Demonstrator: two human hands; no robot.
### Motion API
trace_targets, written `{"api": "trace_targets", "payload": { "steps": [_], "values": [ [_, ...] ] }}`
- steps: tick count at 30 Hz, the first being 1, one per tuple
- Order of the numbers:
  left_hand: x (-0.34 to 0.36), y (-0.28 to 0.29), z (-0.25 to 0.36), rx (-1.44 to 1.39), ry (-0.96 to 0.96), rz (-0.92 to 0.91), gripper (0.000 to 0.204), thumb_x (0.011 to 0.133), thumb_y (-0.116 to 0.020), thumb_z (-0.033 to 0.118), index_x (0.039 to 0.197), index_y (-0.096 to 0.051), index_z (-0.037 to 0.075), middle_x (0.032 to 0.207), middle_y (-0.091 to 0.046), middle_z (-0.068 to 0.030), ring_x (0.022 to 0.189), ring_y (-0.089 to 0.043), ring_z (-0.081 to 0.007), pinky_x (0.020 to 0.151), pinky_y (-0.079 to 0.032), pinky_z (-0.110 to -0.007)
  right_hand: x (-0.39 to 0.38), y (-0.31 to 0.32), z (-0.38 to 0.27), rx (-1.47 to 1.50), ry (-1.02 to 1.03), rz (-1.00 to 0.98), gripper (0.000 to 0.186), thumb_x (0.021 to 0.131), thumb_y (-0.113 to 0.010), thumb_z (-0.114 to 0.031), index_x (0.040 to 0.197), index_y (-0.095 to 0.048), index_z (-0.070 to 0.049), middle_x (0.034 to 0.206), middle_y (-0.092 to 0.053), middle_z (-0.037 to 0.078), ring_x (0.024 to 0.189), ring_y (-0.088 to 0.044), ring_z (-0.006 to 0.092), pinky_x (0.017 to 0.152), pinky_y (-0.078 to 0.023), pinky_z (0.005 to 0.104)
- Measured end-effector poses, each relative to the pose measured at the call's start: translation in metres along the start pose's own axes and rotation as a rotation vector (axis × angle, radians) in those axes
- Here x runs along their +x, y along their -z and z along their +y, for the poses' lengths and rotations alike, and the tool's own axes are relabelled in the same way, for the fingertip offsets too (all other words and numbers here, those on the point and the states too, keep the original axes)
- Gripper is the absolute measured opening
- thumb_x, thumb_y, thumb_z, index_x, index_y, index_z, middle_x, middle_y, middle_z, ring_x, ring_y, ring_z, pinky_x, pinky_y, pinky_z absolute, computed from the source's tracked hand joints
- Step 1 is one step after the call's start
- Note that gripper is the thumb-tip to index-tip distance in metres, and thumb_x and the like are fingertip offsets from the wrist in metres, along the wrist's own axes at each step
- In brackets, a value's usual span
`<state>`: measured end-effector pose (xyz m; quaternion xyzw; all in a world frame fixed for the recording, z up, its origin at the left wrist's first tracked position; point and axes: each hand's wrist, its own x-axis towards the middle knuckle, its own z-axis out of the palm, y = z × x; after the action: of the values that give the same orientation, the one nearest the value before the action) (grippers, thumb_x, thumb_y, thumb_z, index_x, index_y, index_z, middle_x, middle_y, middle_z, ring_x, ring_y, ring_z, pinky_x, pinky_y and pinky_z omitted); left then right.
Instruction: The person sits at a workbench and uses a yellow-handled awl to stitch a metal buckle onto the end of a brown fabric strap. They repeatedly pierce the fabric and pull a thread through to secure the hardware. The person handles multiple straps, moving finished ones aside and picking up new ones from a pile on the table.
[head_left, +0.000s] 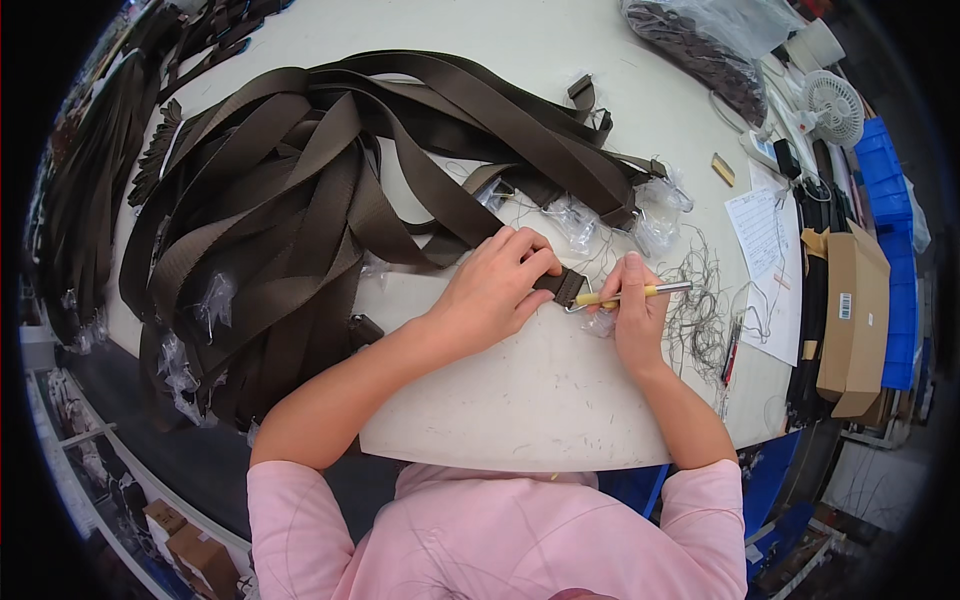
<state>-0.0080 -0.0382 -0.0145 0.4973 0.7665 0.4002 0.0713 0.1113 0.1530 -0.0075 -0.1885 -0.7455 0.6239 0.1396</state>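
My left hand (490,285) is closed on the end of a dark brown webbing strap (568,287), holding it down on the white table. A small metal fitting shows at that strap end, with clear plastic wrap beside it. In my right hand (638,320) is a slim yellow pen-shaped tool (663,289) with a silver end, its other tip close to the strap end. I cannot make out what kind of tool it is. Left of my hands lies a large heap of brown webbing straps (270,200), some with plastic-wrapped ends.
Cut thread scraps (695,305) lie right of my right hand, with a red pen (731,355) beyond. Farther right are paper sheets (757,230), a cardboard box (850,315), blue bins (897,250) and a white fan (833,105). A plastic bag (710,50) sits at the back.
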Motion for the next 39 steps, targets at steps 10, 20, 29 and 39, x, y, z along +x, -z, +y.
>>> {"api": "trace_targets", "payload": {
  "steps": [10,20,29,39],
  "values": [
    [0.0002,0.0000,-0.0005,-0.011,-0.004,0.001,0.028,0.085,-0.081,0.009,0.108,-0.065,0.006,0.120,-0.059,-0.0086,0.108,-0.057,-0.0302,0.091,-0.050,-0.041,0.0002,0.0001,0.0018,0.028,-0.020,0.012,0.057,0.115,-0.042,-0.038,0.073,-0.057,-0.004,0.065,-0.058,0.004,0.059,-0.060,0.0121,0.059,-0.044,0.0276],
    [0.0004,0.0009,-0.0011,-0.007,-0.004,-0.005,0.029,0.085,-0.081,0.009,0.108,-0.065,0.006,0.120,-0.059,-0.0086,0.108,-0.057,-0.0305,0.091,-0.050,-0.041,0.0016,0.0004,0.0037,0.043,-0.001,0.003,0.058,0.115,-0.041,-0.039,0.072,-0.057,-0.004,0.065,-0.058,0.004,0.060,-0.061,0.0123,0.058,-0.044,0.0275],
    [0.0012,0.0020,-0.0014,-0.022,0.013,-0.027,0.029,0.085,-0.081,0.009,0.109,-0.064,0.006,0.120,-0.058,-0.0087,0.109,-0.057,-0.0304,0.092,-0.050,-0.041,0.0023,-0.0040,-0.0033,0.016,0.003,0.044,0.058,0.116,-0.039,-0.039,0.069,-0.053,-0.007,0.062,-0.048,-0.002,0.051,-0.045,0.0058,0.048,-0.041,0.0227],
    [0.0026,0.0020,-0.0056,-0.040,0.007,-0.023,0.028,0.086,-0.080,0.010,0.108,-0.064,0.006,0.119,-0.058,-0.0084,0.108,-0.057,-0.0301,0.092,-0.050,-0.041,0.0024,0.0020,0.0003,0.066,-0.029,0.032,0.057,0.115,-0.042,-0.040,0.072,-0.054,-0.004,0.066,-0.054,0.003,0.057,-0.058,0.0124,0.056,-0.047,0.0278]
  ]
}}
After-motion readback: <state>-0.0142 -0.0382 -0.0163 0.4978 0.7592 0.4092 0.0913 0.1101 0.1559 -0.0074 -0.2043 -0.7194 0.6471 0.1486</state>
